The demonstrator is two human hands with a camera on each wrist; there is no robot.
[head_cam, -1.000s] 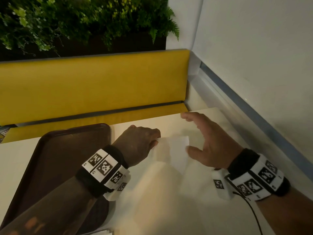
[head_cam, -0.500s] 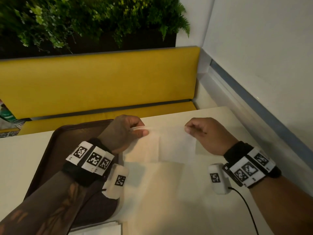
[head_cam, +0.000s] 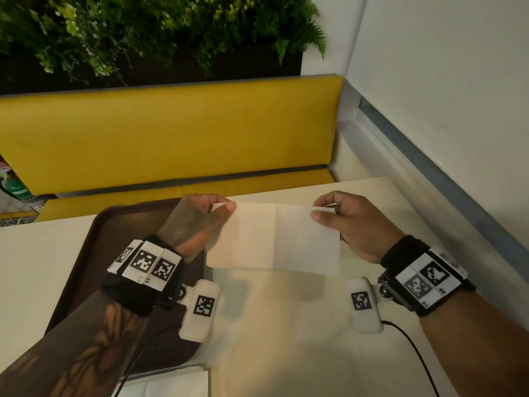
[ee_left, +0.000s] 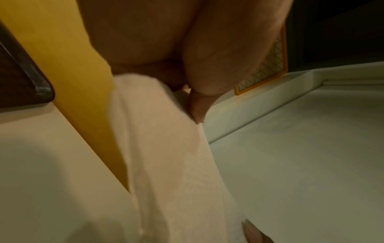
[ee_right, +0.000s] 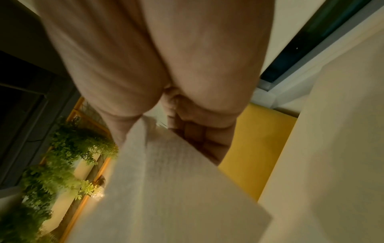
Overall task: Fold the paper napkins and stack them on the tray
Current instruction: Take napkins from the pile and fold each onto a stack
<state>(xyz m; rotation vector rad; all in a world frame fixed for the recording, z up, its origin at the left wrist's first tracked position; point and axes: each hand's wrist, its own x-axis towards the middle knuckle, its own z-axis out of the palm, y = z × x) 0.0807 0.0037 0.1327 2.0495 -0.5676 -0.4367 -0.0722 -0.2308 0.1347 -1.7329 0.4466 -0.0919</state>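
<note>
A white paper napkin [head_cam: 274,242] hangs spread in the air above the table, with a vertical crease down its middle. My left hand [head_cam: 220,209] pinches its top left corner and my right hand [head_cam: 317,212] pinches its top right corner. The left wrist view shows the napkin [ee_left: 166,156] running down from my pinching fingers [ee_left: 197,105]. In the right wrist view the napkin [ee_right: 166,189] hangs below my curled fingers [ee_right: 187,131]. A dark brown tray [head_cam: 94,253] lies on the table to the left, under my left forearm.
More white napkins [head_cam: 171,385] lie at the table's near edge below the tray. A yellow bench [head_cam: 171,133] runs behind the cream table [head_cam: 286,339], with plants [head_cam: 143,30] above it. A white wall [head_cam: 443,96] closes the right side. A black cable [head_cam: 415,353] trails from my right wrist.
Both hands took hold of the napkin's top corners, lifted it off the table and pulled it out flat between them. The view has tilted up slightly.
</note>
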